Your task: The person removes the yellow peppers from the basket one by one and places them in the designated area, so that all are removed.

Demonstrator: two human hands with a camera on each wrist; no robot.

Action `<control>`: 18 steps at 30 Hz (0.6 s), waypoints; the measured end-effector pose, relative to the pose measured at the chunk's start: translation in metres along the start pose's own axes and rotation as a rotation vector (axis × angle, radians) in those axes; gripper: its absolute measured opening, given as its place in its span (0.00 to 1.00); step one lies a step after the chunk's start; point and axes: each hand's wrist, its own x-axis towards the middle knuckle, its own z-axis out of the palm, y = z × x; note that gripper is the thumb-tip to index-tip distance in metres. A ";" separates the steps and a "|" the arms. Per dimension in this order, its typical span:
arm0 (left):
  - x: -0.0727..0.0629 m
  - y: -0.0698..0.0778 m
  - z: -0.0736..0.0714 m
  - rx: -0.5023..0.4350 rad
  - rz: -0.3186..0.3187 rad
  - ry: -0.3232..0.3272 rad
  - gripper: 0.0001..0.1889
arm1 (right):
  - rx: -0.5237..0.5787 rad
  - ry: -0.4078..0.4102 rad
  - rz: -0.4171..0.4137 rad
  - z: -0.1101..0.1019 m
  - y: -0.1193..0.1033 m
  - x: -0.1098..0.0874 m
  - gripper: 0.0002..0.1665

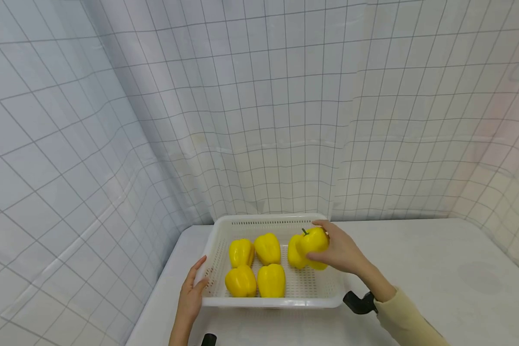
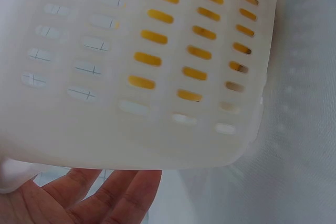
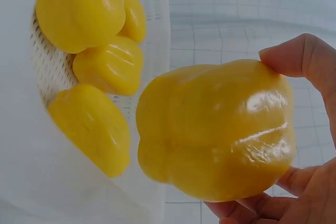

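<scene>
My right hand (image 1: 339,247) grips a yellow bell pepper (image 1: 315,240) with a green stem, thumb on one side and fingers on the other. In the right wrist view the held pepper (image 3: 215,129) fills the middle, raised beside the basket. Behind it in the head view another yellow pepper (image 1: 293,252) is partly hidden. On the left side of the white perforated basket (image 1: 272,302), several more yellow peppers (image 1: 241,281) lie close together. My left hand (image 1: 191,298) rests at the basket's left rim, fingers fairly straight; in the left wrist view the rim hides their tips.
The basket stands on a white table (image 1: 415,269), which extends to the right. White gridded curtains (image 1: 264,120) hang behind and to the left. A black device (image 1: 359,302) sits by my right wrist, and another black piece (image 1: 209,339) by my left.
</scene>
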 end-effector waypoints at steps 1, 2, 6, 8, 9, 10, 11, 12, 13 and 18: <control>0.000 0.000 0.000 -0.002 0.000 0.000 0.28 | 0.013 0.011 0.004 -0.001 0.001 -0.001 0.45; 0.001 -0.001 0.000 -0.003 -0.001 0.001 0.28 | 0.021 0.024 0.008 -0.002 0.001 -0.001 0.45; 0.001 -0.001 0.000 -0.006 -0.001 0.004 0.28 | 0.027 0.070 0.007 -0.007 0.005 -0.005 0.43; 0.001 -0.001 0.000 -0.002 0.003 0.006 0.28 | 0.030 0.098 0.006 -0.010 0.007 -0.008 0.43; 0.000 -0.001 0.000 0.000 0.002 0.007 0.28 | 0.035 0.117 0.001 -0.012 0.007 -0.009 0.42; 0.000 -0.001 0.001 0.000 0.001 0.009 0.28 | 0.039 0.138 -0.008 -0.014 0.009 -0.010 0.42; 0.000 -0.001 0.001 0.001 0.002 0.009 0.28 | 0.039 0.161 -0.017 -0.015 0.010 -0.011 0.42; 0.000 -0.001 0.001 0.002 0.005 0.011 0.28 | 0.040 0.186 -0.027 -0.017 0.012 -0.012 0.41; 0.000 -0.001 0.001 0.000 0.002 0.012 0.28 | 0.044 0.211 -0.037 -0.019 0.013 -0.013 0.41; -0.001 -0.001 0.001 0.003 -0.003 0.015 0.28 | 0.053 0.326 -0.069 -0.024 0.022 -0.017 0.38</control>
